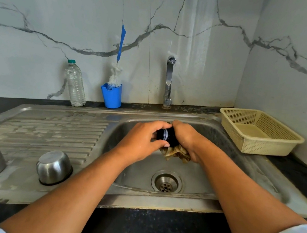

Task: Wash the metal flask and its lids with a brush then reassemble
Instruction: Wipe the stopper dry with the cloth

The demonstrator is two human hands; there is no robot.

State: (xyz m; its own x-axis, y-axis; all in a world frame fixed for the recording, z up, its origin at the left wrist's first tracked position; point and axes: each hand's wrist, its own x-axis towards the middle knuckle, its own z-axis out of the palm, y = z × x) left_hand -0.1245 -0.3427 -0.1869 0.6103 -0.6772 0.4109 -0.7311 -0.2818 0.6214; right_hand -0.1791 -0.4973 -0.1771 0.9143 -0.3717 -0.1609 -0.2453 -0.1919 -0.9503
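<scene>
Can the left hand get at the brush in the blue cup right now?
Probably not yet: the left hand grips the black lid, and the right hand holds a scrub pad. Nothing stands between it and the brush in the blue cup, so once freed, likely yes.

sink dull steel | lid glossy black | rag frayed cloth

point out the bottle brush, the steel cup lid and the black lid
bottle brush (114,75): head view, on its white bristles
steel cup lid (54,168): head view, on its side wall
black lid (166,136): head view, on its dark side
</scene>
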